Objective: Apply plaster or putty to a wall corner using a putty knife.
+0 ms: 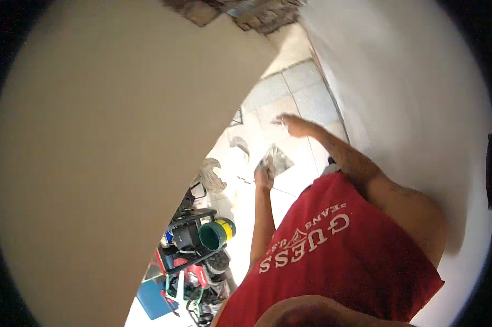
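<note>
My left hand (pixel 264 174) is closed at the edge of a flat, grey, four-cornered piece (pixel 280 160), low over the bright tiled floor. Glare blurs this piece, and I cannot make out its material. Further forward and to the right, my right hand (pixel 299 126) reaches out leftward across my front. Its fingers look stretched and apart, somewhat smeared, and I see nothing held in them. A small curved grey piece (pixel 239 144) lies on the floor beyond my left hand.
A large beige surface (pixel 104 141) fills the left side, close by. To the right runs a white wall (pixel 415 109). At lower left stand a green bucket with a yellow band (pixel 217 234), black-framed clutter and a blue panel (pixel 154 300). A crumpled grey-brown cloth-like heap (pixel 210 175) lies beyond them.
</note>
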Tool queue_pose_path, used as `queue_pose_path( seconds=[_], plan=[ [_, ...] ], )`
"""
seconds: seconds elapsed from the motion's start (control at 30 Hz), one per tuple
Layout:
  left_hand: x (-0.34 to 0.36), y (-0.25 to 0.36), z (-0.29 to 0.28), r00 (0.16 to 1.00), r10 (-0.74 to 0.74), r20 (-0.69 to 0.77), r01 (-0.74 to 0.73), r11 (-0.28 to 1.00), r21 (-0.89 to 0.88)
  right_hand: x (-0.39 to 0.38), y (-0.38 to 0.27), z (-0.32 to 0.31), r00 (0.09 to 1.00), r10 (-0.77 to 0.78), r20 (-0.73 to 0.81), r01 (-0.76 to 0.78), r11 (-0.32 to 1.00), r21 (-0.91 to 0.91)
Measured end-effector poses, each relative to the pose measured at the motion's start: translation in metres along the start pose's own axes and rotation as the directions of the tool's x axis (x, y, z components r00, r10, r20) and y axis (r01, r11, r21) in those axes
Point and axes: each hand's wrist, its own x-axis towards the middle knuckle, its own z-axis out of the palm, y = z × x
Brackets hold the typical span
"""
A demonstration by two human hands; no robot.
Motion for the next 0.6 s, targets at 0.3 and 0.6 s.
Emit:
queue_pose_path(
  seconds=[0.3, 0.6],
  plan=[
    [-0.097, -0.005, -0.078, 0.974, 0.051, -0.222, 0.051, 0.901, 0.431, -0.036, -0.037, 0.082, 0.85, -0.359, 0.386, 0.421, 0.903, -0.086],
    [-0.164, 0.017, -0.122, 0.912, 0.403, -0.079, -0.158, 0.522, 0.838, -0.018, -0.148, 0.133, 0.567, -0.408, 0.715, 0.707, 0.687, -0.169]
  ],
)
